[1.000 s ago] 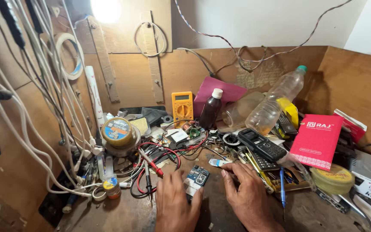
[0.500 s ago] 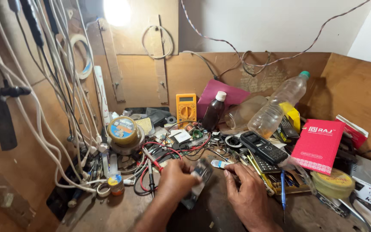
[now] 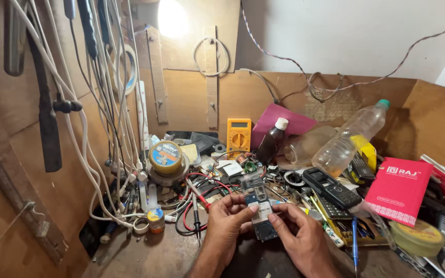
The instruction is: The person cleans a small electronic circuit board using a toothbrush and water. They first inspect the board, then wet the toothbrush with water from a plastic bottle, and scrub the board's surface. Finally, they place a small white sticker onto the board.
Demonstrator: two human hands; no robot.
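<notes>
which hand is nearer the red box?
Right. The right hand is on the circuit board, on the side toward the red box; the left hand holds its far side.

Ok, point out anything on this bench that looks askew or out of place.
The clear plastic bottle with the green cap leans tilted across the clutter instead of standing, unlike the upright dark bottle. Loose red and black wires sprawl tangled across the bench. Both hands hold a small circuit board.

Wooden tabletop, worn and stained. Brown plywood back panel behind it, with plywood side panels at the left edge and right edge. White plastered wall above the back panel. Bright lamp glares at top, washing out the wood around it.
</notes>
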